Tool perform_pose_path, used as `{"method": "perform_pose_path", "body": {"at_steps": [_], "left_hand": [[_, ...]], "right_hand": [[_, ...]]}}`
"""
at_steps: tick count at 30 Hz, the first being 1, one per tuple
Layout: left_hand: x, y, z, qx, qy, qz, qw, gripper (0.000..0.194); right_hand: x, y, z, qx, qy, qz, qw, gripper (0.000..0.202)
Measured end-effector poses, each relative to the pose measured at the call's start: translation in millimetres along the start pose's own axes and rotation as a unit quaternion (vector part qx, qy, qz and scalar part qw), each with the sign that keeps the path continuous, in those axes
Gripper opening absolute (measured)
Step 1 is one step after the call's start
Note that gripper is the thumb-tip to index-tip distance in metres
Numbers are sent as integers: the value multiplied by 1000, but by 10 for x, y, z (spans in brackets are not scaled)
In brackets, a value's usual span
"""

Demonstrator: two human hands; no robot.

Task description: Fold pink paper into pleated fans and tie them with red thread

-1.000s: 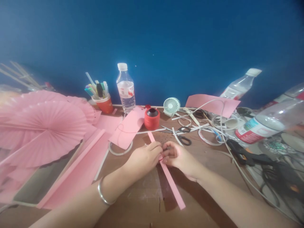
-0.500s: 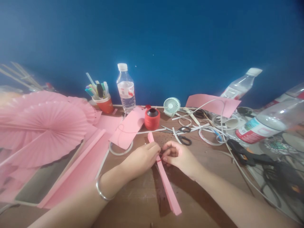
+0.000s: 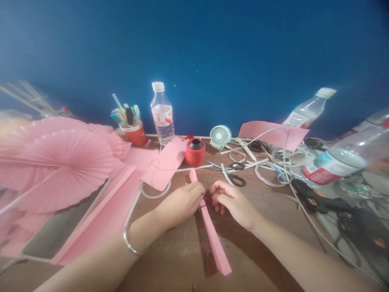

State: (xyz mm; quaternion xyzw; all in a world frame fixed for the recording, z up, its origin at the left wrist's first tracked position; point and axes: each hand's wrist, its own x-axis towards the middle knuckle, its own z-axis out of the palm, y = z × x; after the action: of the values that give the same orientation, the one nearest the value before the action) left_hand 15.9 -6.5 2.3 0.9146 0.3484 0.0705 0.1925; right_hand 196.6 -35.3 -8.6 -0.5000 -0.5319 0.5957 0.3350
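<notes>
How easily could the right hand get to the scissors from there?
Quite easily, I think: the scissors lie just beyond the right hand, and nothing tall stands between them. A thin white paper strip lies right by them, and I can't tell whether the hand holds anything.

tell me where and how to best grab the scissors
By the black loops of the scissors, probably from the right: the loops spread on that side, while the blades point left. Come from above, as they lie flat, and mind the white strip across them.
</notes>
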Motion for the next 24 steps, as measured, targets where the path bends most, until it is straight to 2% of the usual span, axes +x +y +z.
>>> {"method": "perform_pose_path", "body": {"at_steps": [2, 10, 14, 18, 24], "left_hand": [[0, -7, 9, -6, 0, -1, 1000, 18], [-7, -33, 40, 26, 11, 28, 999, 20], [-24, -27, 31, 25, 19, 11, 999, 18], [-27, -16, 34, 57, 21, 30, 998, 17], [-21, -26, 65, 101, 16, 43, 994, 14]], "right_hand": [[4, 15, 15, -15, -6, 11, 1000, 7], [40, 117, 21, -73, 0, 28, 997, 8], [-10, 81, 41, -130, 10, 17, 991, 6], [-100, 41, 93, -273, 44, -33, 960, 6], [-214, -15, 161, -373, 16, -85, 924, 13]]}}
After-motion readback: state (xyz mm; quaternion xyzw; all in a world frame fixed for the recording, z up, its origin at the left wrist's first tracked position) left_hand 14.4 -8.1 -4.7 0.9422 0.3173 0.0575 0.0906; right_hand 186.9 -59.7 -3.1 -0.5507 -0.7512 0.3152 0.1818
